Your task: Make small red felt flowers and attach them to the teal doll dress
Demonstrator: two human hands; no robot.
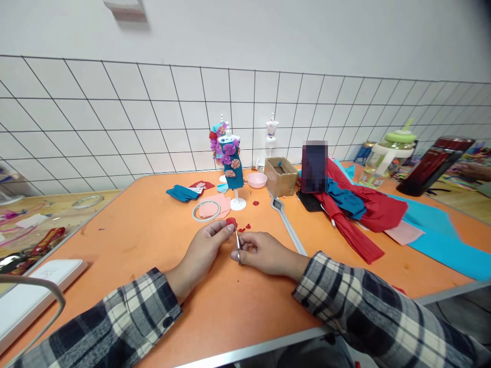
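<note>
Near the middle of the orange table, my left hand (210, 244) pinches a small red piece (231, 222) between thumb and fingers. My right hand (261, 251) is closed on small metal scissors (238, 244), whose blades point away from me and reach the red piece. Several tiny red scraps (243, 228) lie just beyond the hands. Behind them stands a small dress form (232, 163) in a teal dress with purple and peach flowers. A tape roll (206, 210) lies on pink sheets (224, 203) to its left.
At the back are a pink bowl (257, 180), a cardboard box (281, 176) and a phone (314, 167). Red cloth (378, 207), blue cloth (448, 240), a bottle (387, 158) and a dark flask (435, 166) are on the right. A white power strip (42, 291) sits left.
</note>
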